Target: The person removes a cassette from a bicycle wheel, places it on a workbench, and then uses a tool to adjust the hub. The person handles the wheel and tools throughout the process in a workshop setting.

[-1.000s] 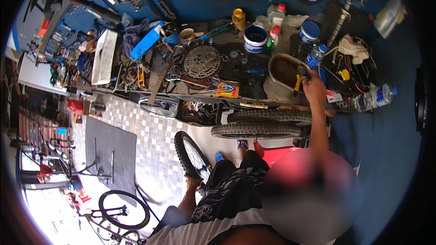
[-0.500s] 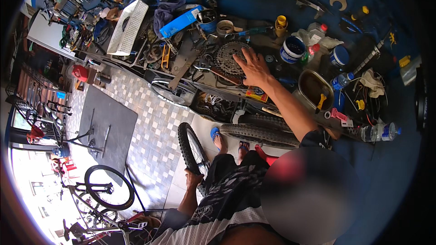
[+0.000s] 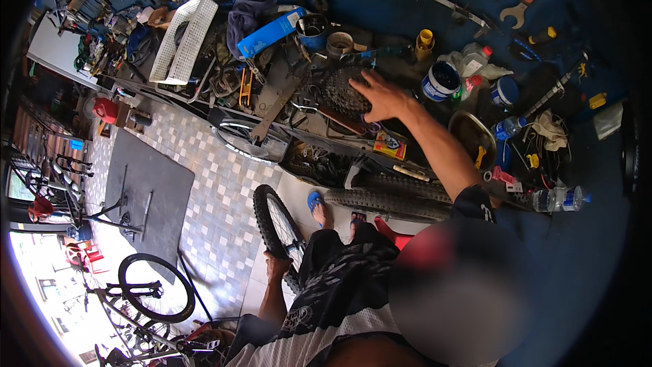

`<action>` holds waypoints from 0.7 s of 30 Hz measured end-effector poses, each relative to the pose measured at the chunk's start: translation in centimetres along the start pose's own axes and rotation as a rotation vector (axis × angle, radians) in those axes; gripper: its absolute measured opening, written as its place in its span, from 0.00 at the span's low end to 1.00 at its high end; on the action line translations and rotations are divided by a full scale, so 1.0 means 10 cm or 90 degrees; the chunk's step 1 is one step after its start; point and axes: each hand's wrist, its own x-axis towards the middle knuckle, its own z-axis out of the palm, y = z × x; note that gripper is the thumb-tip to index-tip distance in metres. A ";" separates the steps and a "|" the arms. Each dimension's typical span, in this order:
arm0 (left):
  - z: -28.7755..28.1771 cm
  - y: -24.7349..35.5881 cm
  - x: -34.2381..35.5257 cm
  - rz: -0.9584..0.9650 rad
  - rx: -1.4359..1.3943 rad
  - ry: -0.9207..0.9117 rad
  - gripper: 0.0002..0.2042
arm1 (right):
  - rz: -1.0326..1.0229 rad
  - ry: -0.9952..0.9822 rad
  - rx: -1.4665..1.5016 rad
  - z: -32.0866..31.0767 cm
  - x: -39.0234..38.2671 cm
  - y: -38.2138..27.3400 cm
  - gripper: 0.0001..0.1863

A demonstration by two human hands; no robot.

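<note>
My left hand (image 3: 277,266) is closed round the knobby tyre of a bicycle wheel (image 3: 266,216), which stands upright on the floor beside my leg. Over the workbench (image 3: 275,98), my right arm reaches out. My right hand (image 3: 386,100) has its fingers and thumb on the right edge of a bicycle cassette (image 3: 341,88), gripping it. The cassette looks dark and slightly tilted, and its underside is hidden. Just below it on the bench lies a brown-handled tool (image 3: 341,119). A yellow and red packet (image 3: 390,144) is near my right wrist.
Behind the cassette stand a blue tub (image 3: 312,32) and a blue-and-white tub (image 3: 441,80). A metal basin (image 3: 468,132) lies right of my forearm. Under the bench edge are a parts drawer (image 3: 312,163) and further tyres (image 3: 387,200). A grey mat (image 3: 149,190) covers floor at left.
My right fingers have drawn in from spread to gripping the cassette's edge, and the cassette's face has tilted and darkened. My left hand stays on the wheel. The whole view has shifted slightly.
</note>
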 end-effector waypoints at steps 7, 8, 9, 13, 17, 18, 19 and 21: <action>0.10 -0.23 0.05 0.000 -0.033 0.021 0.54 | -0.059 -0.093 0.221 -0.75 0.43 0.13 0.53; 0.03 -0.17 0.09 0.016 -0.025 0.010 0.55 | -0.043 -0.070 0.227 -0.73 0.41 0.29 0.53; -0.03 -0.11 0.11 0.032 -0.017 -0.001 0.55 | -0.006 -0.085 0.227 -0.72 0.37 0.45 0.53; 0.05 -0.18 0.05 0.018 -0.048 -0.002 0.55 | -0.020 -0.074 0.192 -0.74 0.52 0.45 0.53; 0.12 -0.19 0.00 0.021 -0.045 0.002 0.54 | -0.025 -0.056 0.185 -0.71 0.43 0.47 0.53; 0.13 -0.18 -0.03 0.017 -0.044 0.006 0.54 | -0.024 -0.071 0.197 -0.72 0.40 0.42 0.54; 0.15 -0.18 -0.05 0.010 -0.044 0.010 0.53 | -0.023 -0.087 0.209 -0.74 0.36 0.34 0.54; 0.18 -0.19 -0.10 0.015 -0.045 0.020 0.53 | -0.023 -0.107 0.194 -0.76 0.23 0.12 0.55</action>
